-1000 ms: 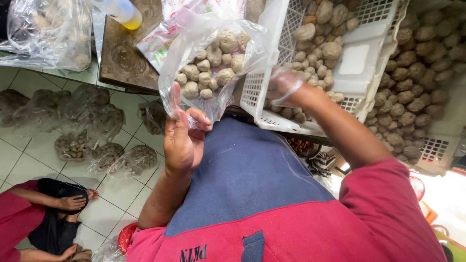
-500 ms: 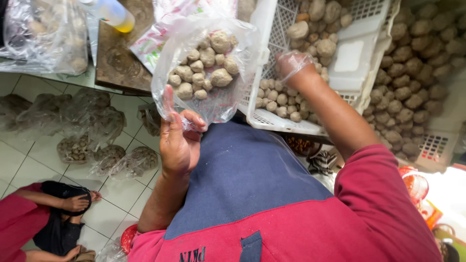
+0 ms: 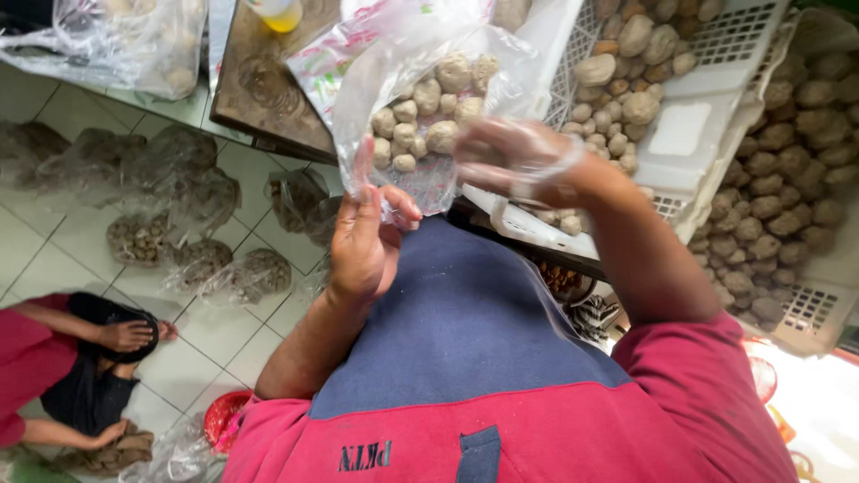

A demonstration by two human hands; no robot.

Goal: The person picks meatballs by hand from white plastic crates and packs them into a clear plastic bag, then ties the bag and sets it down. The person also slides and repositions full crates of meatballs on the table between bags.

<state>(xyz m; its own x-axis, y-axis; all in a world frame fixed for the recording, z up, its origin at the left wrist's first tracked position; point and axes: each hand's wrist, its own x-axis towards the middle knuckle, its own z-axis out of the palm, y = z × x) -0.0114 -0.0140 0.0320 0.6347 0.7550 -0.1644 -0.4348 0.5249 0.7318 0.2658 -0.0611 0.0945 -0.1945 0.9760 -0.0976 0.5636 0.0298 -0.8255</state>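
Meatballs [image 3: 428, 116], pale and round, sit in the clear plastic bag [image 3: 420, 98] we hold up in front of our chest. Our left hand [image 3: 367, 237] pinches the bag's lower edge between thumb and fingers, the other fingers raised straight. Our right hand [image 3: 514, 161] wears a thin clear plastic glove and is blurred; it sits against the bag's right side, and we cannot tell whether it is gripping or loose.

Just behind the bag stands a white slotted crate [image 3: 707, 116] with more balls piled in its upper part, and a second crate [image 3: 805, 224] to the right is heaped with darker ones. A flat printed packet [image 3: 327, 67], white with pink and green marks, lies on the brown tabletop [image 3: 259, 89] beside a bottle of yellow liquid [image 3: 279, 12]. Filled clear bags [image 3: 192, 255] lie in a cluster on the pale tiled floor [image 3: 54, 259] at left, with one larger bag [image 3: 134, 40] up on the ledge. Another person in red [image 3: 36, 358] sits at lower left.
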